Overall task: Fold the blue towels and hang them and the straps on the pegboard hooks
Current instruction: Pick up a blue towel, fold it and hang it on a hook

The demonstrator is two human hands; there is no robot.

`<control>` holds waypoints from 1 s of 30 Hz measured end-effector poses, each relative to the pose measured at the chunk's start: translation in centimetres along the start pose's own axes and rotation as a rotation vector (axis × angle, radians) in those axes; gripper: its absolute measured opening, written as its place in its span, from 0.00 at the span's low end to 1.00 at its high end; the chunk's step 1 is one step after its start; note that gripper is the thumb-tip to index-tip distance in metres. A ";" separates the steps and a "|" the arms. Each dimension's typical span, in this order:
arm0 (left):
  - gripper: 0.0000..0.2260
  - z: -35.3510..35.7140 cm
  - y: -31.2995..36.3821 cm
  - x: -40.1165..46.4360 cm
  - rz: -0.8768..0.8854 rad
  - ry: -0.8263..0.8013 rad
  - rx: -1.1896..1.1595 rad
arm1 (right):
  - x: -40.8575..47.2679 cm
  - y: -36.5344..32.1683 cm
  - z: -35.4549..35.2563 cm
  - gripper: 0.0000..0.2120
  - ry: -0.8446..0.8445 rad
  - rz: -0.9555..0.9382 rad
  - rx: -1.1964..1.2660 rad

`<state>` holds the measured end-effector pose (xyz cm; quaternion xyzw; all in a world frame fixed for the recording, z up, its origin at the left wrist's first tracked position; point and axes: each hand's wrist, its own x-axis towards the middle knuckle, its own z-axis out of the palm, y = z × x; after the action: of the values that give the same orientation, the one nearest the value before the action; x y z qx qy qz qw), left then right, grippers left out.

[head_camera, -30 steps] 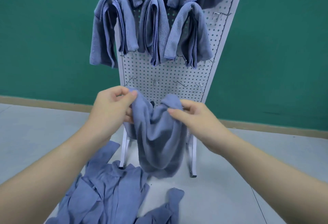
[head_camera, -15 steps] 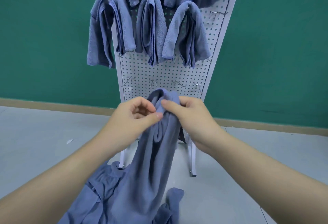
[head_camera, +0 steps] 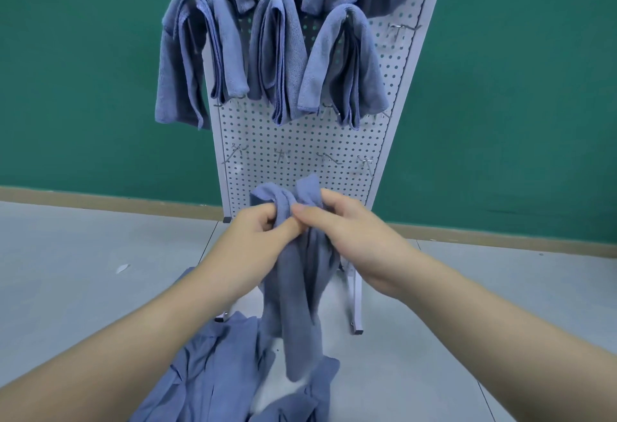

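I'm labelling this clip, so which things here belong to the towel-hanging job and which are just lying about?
Job: towel gripped by left hand and right hand; floor pile; hung towels; pegboard; free hooks.
Lying about: white scrap.

The scene is evenly and softly lit, bright enough that colours read plainly, with no harsh glare anywhere. Light seems to come from overhead: the folded towels (head_camera: 200,54) hanging on the pegboard (head_camera: 300,141) carry dark creases inside their folds, and only faint, diffuse shadows lie on the grey floor (head_camera: 83,271). The lower end of the held towel (head_camera: 300,304) near the bottom centre is smeared by motion blur, while the hands above it stay fairly sharp. Wide-angle distortion shows clearly: the pegboard splays outward toward the top of the frame, and the forearms swell at the lower corners. The green wall (head_camera: 517,87) is slightly soft, with mild compression mottling.
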<state>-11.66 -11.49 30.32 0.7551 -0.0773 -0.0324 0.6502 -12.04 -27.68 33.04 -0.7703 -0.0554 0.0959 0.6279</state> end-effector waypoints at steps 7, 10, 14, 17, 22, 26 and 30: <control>0.16 0.8 -0.7 0.1 -0.067 0.143 0.060 | -0.6 0.7 1.0 0.04 -0.079 -0.055 -0.102; 0.14 0.7 -0.7 0.4 -0.068 0.184 -0.011 | -0.4 0.7 1.4 0.03 -0.062 -0.076 -0.128; 0.15 -0.1 0.5 0.6 -0.020 0.194 -0.142 | 0.0 0.2 0.5 0.10 0.054 -0.023 0.060; 0.09 -1.1 1.5 0.6 -0.024 0.162 -0.222 | 0.3 0.4 -0.1 0.21 0.064 0.020 0.078; 0.10 -2.5 1.9 0.4 -0.042 -0.005 -0.189 | 0.3 0.2 -1.0 0.17 -0.003 0.072 0.090; 0.12 -3.2 1.8 0.6 -0.036 -0.032 -0.164 | 0.3 0.2 -1.7 0.14 -0.132 0.148 -0.024; 0.15 -4.0 1.5 0.8 -0.069 -0.085 -0.094 | 0.2 0.1 -1.9 0.09 -0.087 0.151 -0.142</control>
<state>-10.36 -7.94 32.44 0.7238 -0.0773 -0.0904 0.6797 -11.45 -29.51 33.29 -0.8099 -0.0309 0.1721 0.5599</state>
